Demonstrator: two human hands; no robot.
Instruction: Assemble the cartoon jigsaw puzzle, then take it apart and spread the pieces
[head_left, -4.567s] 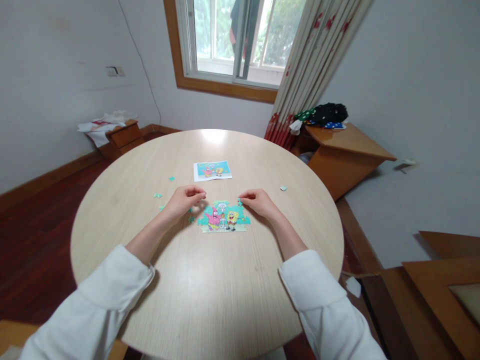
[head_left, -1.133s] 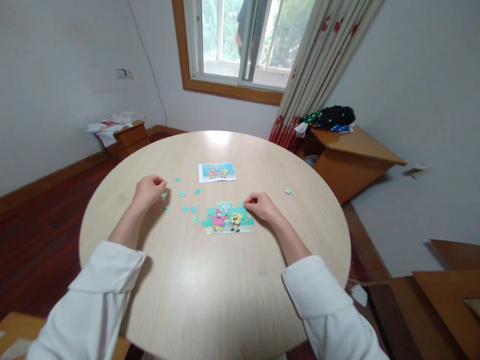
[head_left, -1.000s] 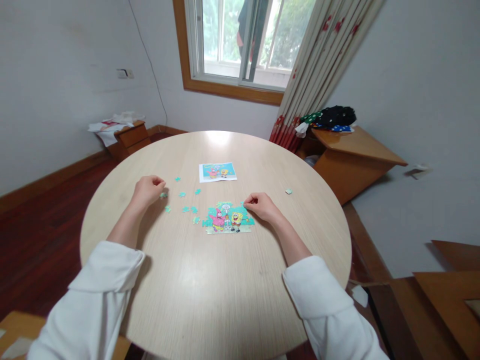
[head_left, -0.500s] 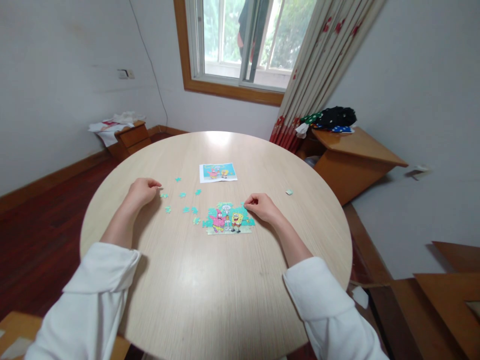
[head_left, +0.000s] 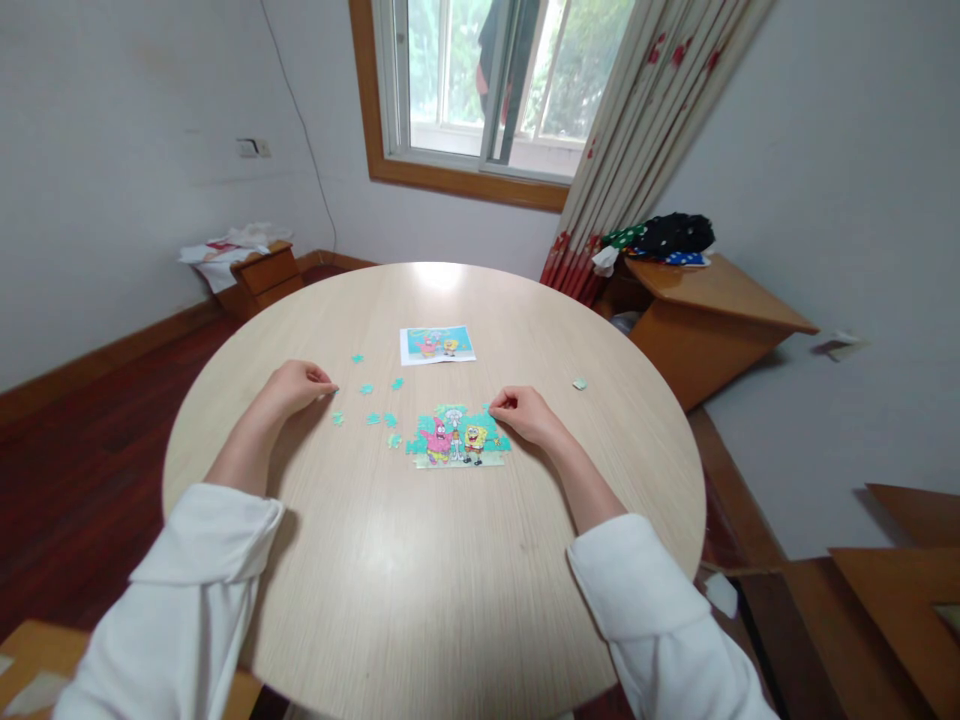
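Note:
A partly assembled jigsaw puzzle (head_left: 455, 440) of cartoon figures on a teal ground lies flat on the round table. My right hand (head_left: 523, 412) is closed in a pinch at its upper right edge; what the fingertips grip is hidden. To the left, my left hand (head_left: 300, 386) pinches a small puzzle piece, mostly covered by the fingers. Several loose teal puzzle pieces (head_left: 366, 389) lie between that hand and the puzzle. Behind them rests a printed reference picture (head_left: 439, 345) with the same figures.
The pale round wooden table (head_left: 390, 570) fills the middle. Near its right side lies another small piece (head_left: 580, 384). A wooden cabinet (head_left: 712, 300) with cloths stands beyond on the right, a small drawer unit (head_left: 266, 275) at the back left.
My left hand has shifted slightly right, and the loose piece that lay by its fingertips is now in its pinch. The right hand stays at the puzzle's edge.

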